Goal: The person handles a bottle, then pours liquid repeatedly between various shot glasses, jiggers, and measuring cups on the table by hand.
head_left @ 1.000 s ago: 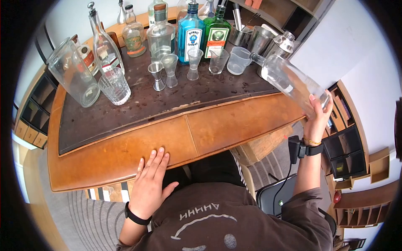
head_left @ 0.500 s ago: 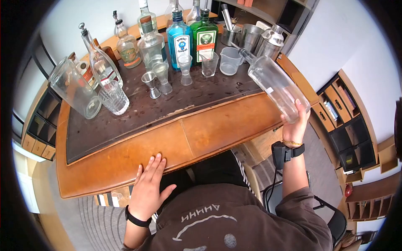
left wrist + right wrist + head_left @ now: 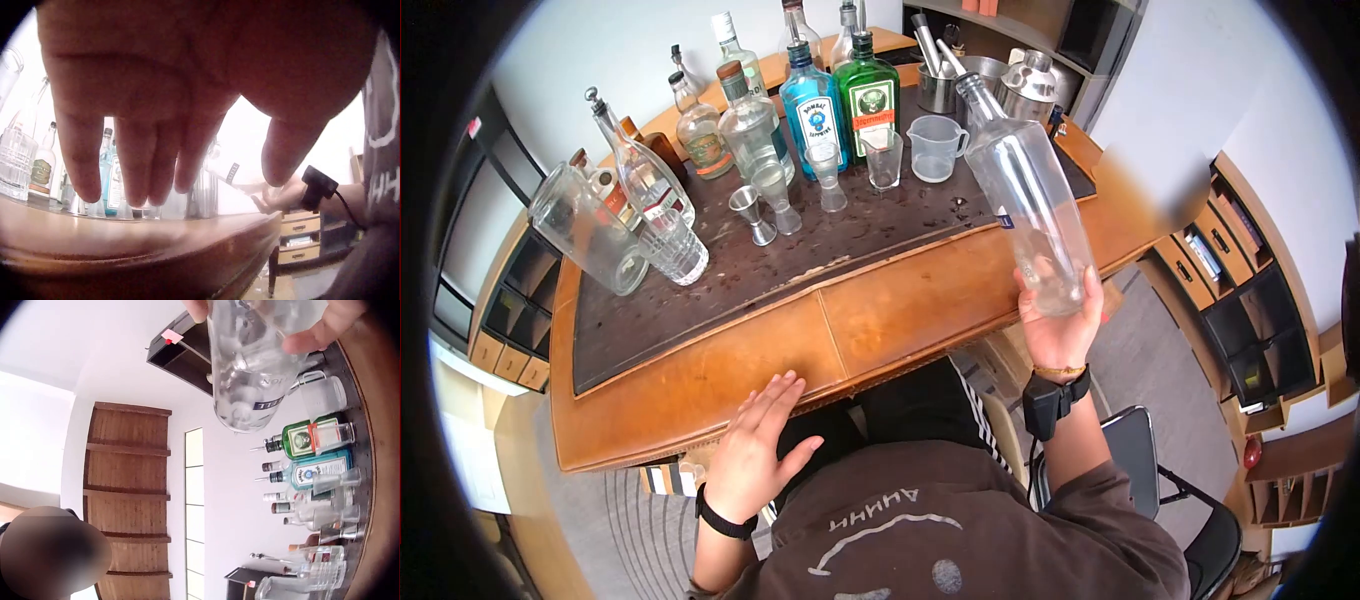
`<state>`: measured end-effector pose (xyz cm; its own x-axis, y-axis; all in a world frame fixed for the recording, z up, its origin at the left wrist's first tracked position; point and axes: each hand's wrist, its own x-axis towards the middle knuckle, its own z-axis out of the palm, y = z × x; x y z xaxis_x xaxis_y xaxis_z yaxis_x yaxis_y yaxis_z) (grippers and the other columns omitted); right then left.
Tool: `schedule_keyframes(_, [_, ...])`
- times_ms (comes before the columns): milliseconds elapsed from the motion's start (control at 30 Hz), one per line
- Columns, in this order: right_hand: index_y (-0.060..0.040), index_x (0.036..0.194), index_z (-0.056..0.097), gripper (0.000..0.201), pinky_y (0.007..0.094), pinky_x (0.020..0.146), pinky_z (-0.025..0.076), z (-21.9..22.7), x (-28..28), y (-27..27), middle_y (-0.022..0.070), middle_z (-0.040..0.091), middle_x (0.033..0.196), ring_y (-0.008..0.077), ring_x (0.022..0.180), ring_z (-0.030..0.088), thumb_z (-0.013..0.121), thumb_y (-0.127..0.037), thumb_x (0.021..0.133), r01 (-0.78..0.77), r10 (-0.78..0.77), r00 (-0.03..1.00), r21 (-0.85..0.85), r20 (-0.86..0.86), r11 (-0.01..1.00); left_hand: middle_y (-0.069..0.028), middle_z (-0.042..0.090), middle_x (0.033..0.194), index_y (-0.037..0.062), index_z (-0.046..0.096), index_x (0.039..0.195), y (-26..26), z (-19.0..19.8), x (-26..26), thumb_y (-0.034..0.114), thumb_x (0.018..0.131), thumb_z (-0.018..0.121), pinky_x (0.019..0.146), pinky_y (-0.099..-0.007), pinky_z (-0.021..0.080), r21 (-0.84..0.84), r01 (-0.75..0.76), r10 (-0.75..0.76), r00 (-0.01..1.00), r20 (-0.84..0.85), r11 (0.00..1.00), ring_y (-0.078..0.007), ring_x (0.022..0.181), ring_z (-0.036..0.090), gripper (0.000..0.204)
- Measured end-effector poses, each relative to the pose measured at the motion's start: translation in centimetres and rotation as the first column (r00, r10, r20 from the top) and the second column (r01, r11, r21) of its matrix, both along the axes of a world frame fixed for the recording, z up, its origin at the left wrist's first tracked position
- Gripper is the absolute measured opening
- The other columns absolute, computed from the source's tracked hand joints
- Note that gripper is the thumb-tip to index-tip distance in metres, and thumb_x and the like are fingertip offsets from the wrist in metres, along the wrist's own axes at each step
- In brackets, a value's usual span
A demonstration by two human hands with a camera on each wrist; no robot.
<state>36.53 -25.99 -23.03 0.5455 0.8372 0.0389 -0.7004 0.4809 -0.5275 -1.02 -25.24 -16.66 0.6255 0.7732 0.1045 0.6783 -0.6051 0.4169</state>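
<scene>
My right hand (image 3: 1062, 325) grips a clear glass bottle (image 3: 1032, 200) round its base, at the right of the table; its neck tilts up and to the left, beside the shaker. In the right wrist view, the bottle (image 3: 250, 381) shows between thumb and fingers. My left hand (image 3: 760, 450) is at the table's front edge, fingers straight and holding nothing. The left wrist view shows that palm (image 3: 181, 62) above the brown edge. A plastic measuring cup (image 3: 936, 152) stands just left of the bottle.
Across the dark mat (image 3: 870, 235) stand a steel jigger (image 3: 753, 215), clear jiggers, a cut glass (image 3: 675, 250), a large glass vessel (image 3: 590, 235), a blue bottle (image 3: 816, 125) and a green bottle (image 3: 870, 95). A steel shaker (image 3: 1030, 90) stands at the back right.
My right hand has moved left with the bottle, which now stands more upright. The left hand has hardly moved; its fingertips look slightly raised. The head view has shifted.
</scene>
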Motion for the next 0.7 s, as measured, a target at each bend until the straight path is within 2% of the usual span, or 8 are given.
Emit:
schedule_keyframes(167, [-0.0154, 0.129, 0.055, 0.051, 0.0354, 0.077, 0.054, 1.2, -3.9, 0.1, 0.0069, 0.060, 0.126, 0.0325, 0.110, 0.058, 0.061, -0.046, 0.089, -0.162, 0.174, 0.971, 0.080, -0.164, 0.984, -0.0183, 0.057, 0.133, 0.0013, 0.050, 0.135, 0.4, 0.5, 1.8, 0.023, 0.084, 0.074, 0.105, -0.0412, 0.043, -0.130, 0.083, -0.049, 0.969, 0.241, 0.988, -0.0355, 0.124, 0.054, 0.060])
schedule_keyframes(267, [-0.0201, 0.132, 0.054, 0.054, 0.0333, 0.078, 0.052, -0.5, -6.2, 0.4, 0.0089, 0.056, 0.131, 0.0333, 0.116, 0.052, 0.062, -0.050, 0.087, -0.406, 0.471, 0.816, 0.248, -0.335, 0.880, -0.0176, 0.054, 0.137, 0.0028, 0.042, 0.143, 1.5, 0.7, 3.3, 0.023, 0.086, 0.073, 0.106, -0.0403, 0.042, -0.165, 0.100, -0.043, 0.948, 0.315, 0.981, -0.0324, 0.127, 0.052, 0.068])
schedule_keyframes(300, [-0.0201, 0.132, 0.054, 0.054, 0.0333, 0.078, 0.052, -0.7, -7.2, 0.6, 0.0089, 0.056, 0.131, 0.0333, 0.116, 0.052, 0.062, -0.050, 0.087, -0.427, 0.497, 0.801, 0.265, -0.333, 0.865, -0.0166, 0.050, 0.141, 0.0044, 0.036, 0.147, 2.0, 0.3, 3.9, 0.025, 0.085, 0.074, 0.107, -0.0404, 0.039, -0.242, 0.141, -0.007, 0.876, 0.482, 0.960, -0.0300, 0.129, 0.049, 0.076])
schedule_keyframes(367, [-0.0205, 0.134, 0.052, 0.060, 0.0321, 0.076, 0.052, -0.9, -9.1, 0.7, 0.0129, 0.052, 0.133, 0.0345, 0.117, 0.048, 0.064, -0.053, 0.085, -0.601, 0.741, 0.495, 0.437, -0.455, 0.670, -0.0156, 0.046, 0.145, 0.0059, 0.029, 0.150, 2.8, 1.1, 4.5, 0.027, 0.084, 0.076, 0.109, -0.0405, 0.037, -0.289, 0.188, 0.038, 0.777, 0.628, 0.939, -0.0276, 0.132, 0.046, 0.083])
schedule_keyframes(433, [-0.0114, 0.141, 0.040, 0.083, 0.0267, 0.074, 0.052, -1.5, -10.8, 0.9, 0.0169, 0.041, 0.139, 0.0298, 0.117, 0.042, 0.069, -0.056, 0.078, -0.682, 0.822, 0.382, 0.471, -0.422, 0.559, -0.0138, 0.039, 0.150, 0.0076, 0.022, 0.153, 4.0, 2.4, 4.8, 0.034, 0.081, 0.078, 0.111, -0.0411, 0.031, -0.320, 0.294, 0.091, 0.592, 0.800, 0.901, -0.0244, 0.136, 0.040, 0.095])
schedule_keyframes(500, [-0.0118, 0.142, 0.039, 0.084, 0.0262, 0.071, 0.051, -2.1, -12.0, 1.0, 0.0174, 0.041, 0.138, 0.0305, 0.115, 0.042, 0.065, -0.061, 0.079, -0.743, 0.861, 0.339, 0.454, -0.379, 0.492, -0.0124, 0.042, 0.148, 0.0077, 0.024, 0.152, 5.0, 4.2, 4.4, 0.022, 0.083, 0.077, 0.110, -0.0421, 0.033, -0.206, 0.271, -0.005, 0.615, 0.789, 0.940, -0.0243, 0.135, 0.041, 0.088])
schedule_keyframes(633, [-0.0122, 0.143, 0.038, 0.085, 0.0260, 0.067, 0.049, -2.1, -14.1, 0.8, 0.0178, 0.042, 0.137, 0.0309, 0.109, 0.043, 0.061, -0.065, 0.080, -0.786, 0.889, 0.349, 0.424, -0.298, 0.451, -0.0125, 0.050, 0.140, 0.0012, 0.039, 0.144, 5.9, 6.6, 4.6, 0.029, 0.087, 0.074, 0.110, -0.0392, 0.034, -0.131, 0.319, -0.042, 0.481, 0.876, 0.939, -0.0230, 0.130, 0.047, 0.072])
schedule_keyframes(700, [-0.0144, 0.143, 0.039, 0.084, 0.0269, 0.063, 0.047, -2.0, -14.9, 0.6, 0.0168, 0.043, 0.135, 0.0302, 0.102, 0.043, 0.058, -0.068, 0.080, -0.816, 0.911, 0.258, 0.432, -0.322, 0.384, -0.0131, 0.051, 0.138, -0.0005, 0.039, 0.143, 6.0, 7.6, 3.9, 0.032, 0.087, 0.073, 0.111, -0.0391, 0.033, -0.103, 0.368, -0.099, 0.490, 0.866, 0.924, -0.0232, 0.131, 0.046, 0.072])
